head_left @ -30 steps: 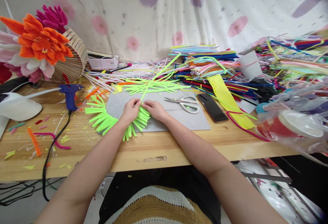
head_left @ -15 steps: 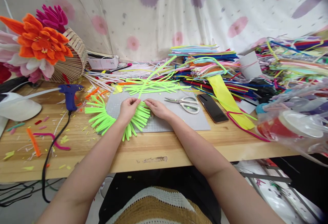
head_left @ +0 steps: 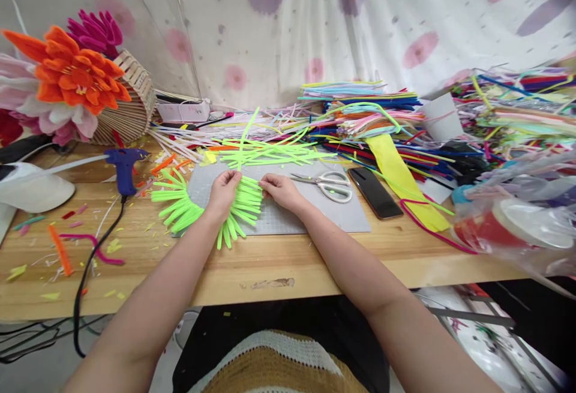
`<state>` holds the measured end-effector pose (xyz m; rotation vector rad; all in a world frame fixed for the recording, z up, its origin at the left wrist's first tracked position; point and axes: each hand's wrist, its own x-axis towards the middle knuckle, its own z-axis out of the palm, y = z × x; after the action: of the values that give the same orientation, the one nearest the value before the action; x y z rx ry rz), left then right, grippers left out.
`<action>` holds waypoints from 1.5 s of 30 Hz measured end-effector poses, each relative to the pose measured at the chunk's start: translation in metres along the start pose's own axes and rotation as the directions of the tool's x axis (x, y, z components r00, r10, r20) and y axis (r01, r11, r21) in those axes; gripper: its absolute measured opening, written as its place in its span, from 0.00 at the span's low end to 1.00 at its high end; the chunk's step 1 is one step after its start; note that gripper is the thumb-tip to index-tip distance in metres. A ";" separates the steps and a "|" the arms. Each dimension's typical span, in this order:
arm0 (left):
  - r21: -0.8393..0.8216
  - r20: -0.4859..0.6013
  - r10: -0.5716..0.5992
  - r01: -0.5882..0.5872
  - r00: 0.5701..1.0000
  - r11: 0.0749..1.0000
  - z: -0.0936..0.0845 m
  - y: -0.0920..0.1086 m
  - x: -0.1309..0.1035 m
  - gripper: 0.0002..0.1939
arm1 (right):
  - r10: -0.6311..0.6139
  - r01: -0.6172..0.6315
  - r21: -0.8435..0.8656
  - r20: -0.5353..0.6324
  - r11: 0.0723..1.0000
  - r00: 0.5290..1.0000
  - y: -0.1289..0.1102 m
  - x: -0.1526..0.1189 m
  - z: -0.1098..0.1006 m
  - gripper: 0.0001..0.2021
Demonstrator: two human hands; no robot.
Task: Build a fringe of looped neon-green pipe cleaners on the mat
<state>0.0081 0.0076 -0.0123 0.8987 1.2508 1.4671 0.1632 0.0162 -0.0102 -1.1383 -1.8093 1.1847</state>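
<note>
A fringe of bright green pipe cleaner loops point(head_left: 182, 208) curves in an arc over the grey cutting mat point(head_left: 355, 216). My left hand point(head_left: 225, 192) pinches its upper end, where a single green stem point(head_left: 243, 144) stands up past the fingers. At the right edge of the fringe, my right hand point(head_left: 278, 189) has thumb and fingertips closed on the tip of a green loop. Behind both hands lies a loose pile of green pipe cleaners point(head_left: 270, 154). Scissors point(head_left: 330, 186) with white handles rest on the mat, right of my right hand.
A blue glue gun point(head_left: 125, 171) with a black cord stands at left, near felt-like flowers point(head_left: 81, 75). A phone point(head_left: 375, 193), a yellow strip point(head_left: 407, 183) and bundled pipe cleaners point(head_left: 360, 120) lie at right. Scraps litter the left side.
The single green stem has swung from leaning right to nearly upright. My right hand has shifted slightly right, and the loops beside it now point more to the right.
</note>
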 end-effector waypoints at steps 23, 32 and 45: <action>0.010 0.084 0.027 -0.028 0.996 1.000 -0.001 -0.001 0.001 0.16 | -0.022 0.019 -0.056 -0.044 0.998 0.999 0.014 0.006 -0.007 0.09; 0.065 0.111 -0.111 0.104 0.988 0.992 -0.004 0.000 0.002 0.20 | -0.188 0.184 -0.575 0.053 0.797 0.981 0.005 0.003 -0.009 0.09; -0.012 0.014 -0.129 0.129 0.992 0.992 -0.003 0.001 0.005 0.20 | 0.150 -0.149 -0.012 0.101 0.989 0.983 0.003 0.008 -0.001 0.08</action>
<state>0.0035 0.0117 -0.0121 0.8022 1.2650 1.3637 0.1618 0.0244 -0.0125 -1.2553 -1.8289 1.3481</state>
